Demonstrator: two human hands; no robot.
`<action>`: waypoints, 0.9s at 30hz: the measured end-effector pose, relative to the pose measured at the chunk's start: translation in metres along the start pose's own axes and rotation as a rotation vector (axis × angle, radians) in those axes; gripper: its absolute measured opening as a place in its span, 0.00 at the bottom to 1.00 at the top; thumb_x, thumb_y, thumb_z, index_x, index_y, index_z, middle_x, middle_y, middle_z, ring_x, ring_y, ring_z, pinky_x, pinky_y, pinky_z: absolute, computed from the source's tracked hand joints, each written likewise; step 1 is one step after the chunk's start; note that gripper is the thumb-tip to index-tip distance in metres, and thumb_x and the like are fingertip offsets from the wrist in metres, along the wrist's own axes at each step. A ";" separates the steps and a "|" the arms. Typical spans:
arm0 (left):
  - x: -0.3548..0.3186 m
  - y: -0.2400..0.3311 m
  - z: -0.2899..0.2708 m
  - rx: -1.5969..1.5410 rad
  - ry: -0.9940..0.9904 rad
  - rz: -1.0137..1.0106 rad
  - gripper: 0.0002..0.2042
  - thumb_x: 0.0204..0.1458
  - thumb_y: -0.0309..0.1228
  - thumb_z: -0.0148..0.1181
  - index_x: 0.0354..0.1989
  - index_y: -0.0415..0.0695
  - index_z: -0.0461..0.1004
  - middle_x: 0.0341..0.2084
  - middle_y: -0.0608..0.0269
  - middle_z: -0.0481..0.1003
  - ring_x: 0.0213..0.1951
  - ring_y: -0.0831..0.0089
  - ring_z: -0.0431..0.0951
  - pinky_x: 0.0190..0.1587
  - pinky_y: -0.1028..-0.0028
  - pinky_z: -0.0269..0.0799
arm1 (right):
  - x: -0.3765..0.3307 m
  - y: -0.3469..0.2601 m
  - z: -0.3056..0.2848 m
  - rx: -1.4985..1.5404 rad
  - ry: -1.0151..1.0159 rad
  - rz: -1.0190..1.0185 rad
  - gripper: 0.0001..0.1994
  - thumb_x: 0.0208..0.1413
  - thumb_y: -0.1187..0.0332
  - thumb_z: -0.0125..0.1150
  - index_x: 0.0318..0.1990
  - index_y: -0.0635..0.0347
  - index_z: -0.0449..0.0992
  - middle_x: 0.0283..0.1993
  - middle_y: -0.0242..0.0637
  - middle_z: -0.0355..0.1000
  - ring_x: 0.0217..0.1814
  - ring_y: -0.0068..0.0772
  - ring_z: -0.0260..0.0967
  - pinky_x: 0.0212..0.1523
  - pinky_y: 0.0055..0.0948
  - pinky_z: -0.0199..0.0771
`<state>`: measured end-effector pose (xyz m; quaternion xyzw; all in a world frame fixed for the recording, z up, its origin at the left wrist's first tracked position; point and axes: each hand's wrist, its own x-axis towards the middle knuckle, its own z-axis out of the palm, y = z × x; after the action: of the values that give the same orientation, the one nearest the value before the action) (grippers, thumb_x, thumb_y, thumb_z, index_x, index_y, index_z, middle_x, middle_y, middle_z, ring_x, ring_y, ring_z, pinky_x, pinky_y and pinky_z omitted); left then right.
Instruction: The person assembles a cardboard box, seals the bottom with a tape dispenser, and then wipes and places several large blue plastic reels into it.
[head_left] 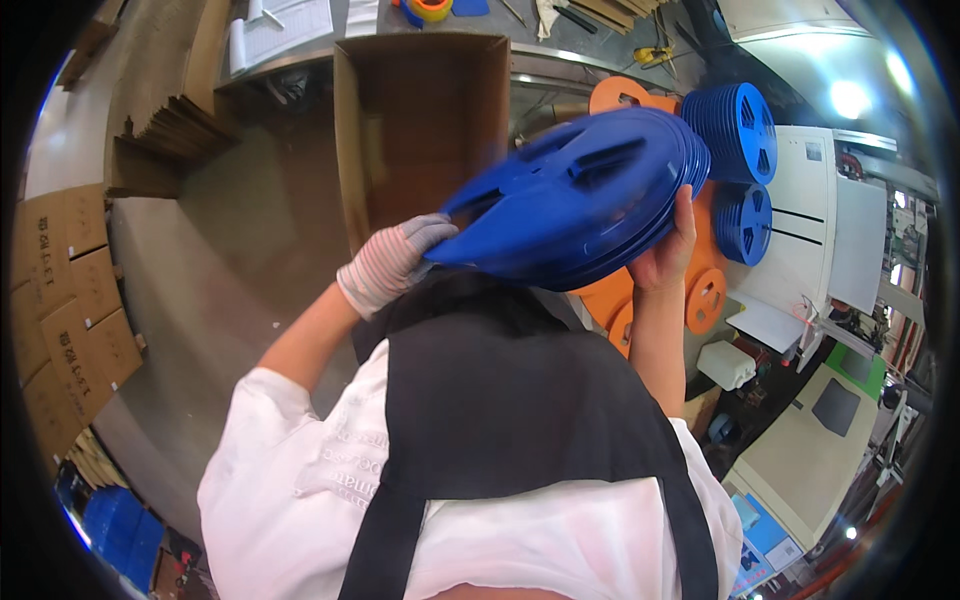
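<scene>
A stack of blue plastic reels (570, 200) is held tilted in front of my body, its discs slightly smeared by motion. My left hand (395, 262), in a striped white glove, grips the stack's lower left edge. Bare, my right hand (668, 248) presses on the right side of the stack, thumb up along the rim; its other fingers are partly hidden behind the reels. Just beyond and left of the stack stands an open cardboard box (420, 130), and the reels cover part of its right side.
On the right stand more blue reel stacks (757, 133) and several orange reels (706, 300). Flattened cardboard (180, 130) leans at the far left, above piled cartons (75, 300). A workbench (480, 15) with papers, tape and tools runs along the back.
</scene>
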<state>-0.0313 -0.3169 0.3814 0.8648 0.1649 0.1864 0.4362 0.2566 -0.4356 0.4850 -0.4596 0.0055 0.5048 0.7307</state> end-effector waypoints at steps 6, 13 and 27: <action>-0.028 0.004 -0.020 -1.387 0.401 -0.589 0.10 0.57 0.29 0.57 0.46 0.41 0.72 0.37 0.57 0.75 0.45 0.57 0.78 0.50 0.59 0.76 | -0.002 -0.004 -0.044 0.094 -0.206 -0.031 0.19 0.61 0.51 0.51 0.42 0.60 0.68 0.21 0.28 0.57 0.22 0.23 0.53 0.28 0.26 0.56; -0.052 0.004 -0.017 -1.617 0.524 -0.604 0.12 0.56 0.34 0.59 0.46 0.42 0.71 0.36 0.59 0.74 0.46 0.55 0.77 0.51 0.58 0.77 | -0.029 -0.009 -0.069 0.164 -0.144 -0.118 0.19 0.62 0.51 0.49 0.37 0.62 0.66 0.19 0.28 0.55 0.16 0.20 0.51 0.21 0.23 0.54; -0.030 0.015 -0.051 -1.715 0.787 -0.390 0.12 0.47 0.21 0.55 0.41 0.47 0.68 0.30 0.68 0.72 0.37 0.68 0.76 0.61 0.54 0.62 | -0.039 -0.006 -0.071 0.360 -0.349 -0.132 0.19 0.60 0.52 0.56 0.35 0.59 0.62 0.17 0.25 0.54 0.15 0.18 0.52 0.21 0.20 0.54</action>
<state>-0.0799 -0.3038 0.4162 0.0848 0.2481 0.4445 0.8566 0.2742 -0.5125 0.4660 -0.2272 -0.0611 0.5187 0.8220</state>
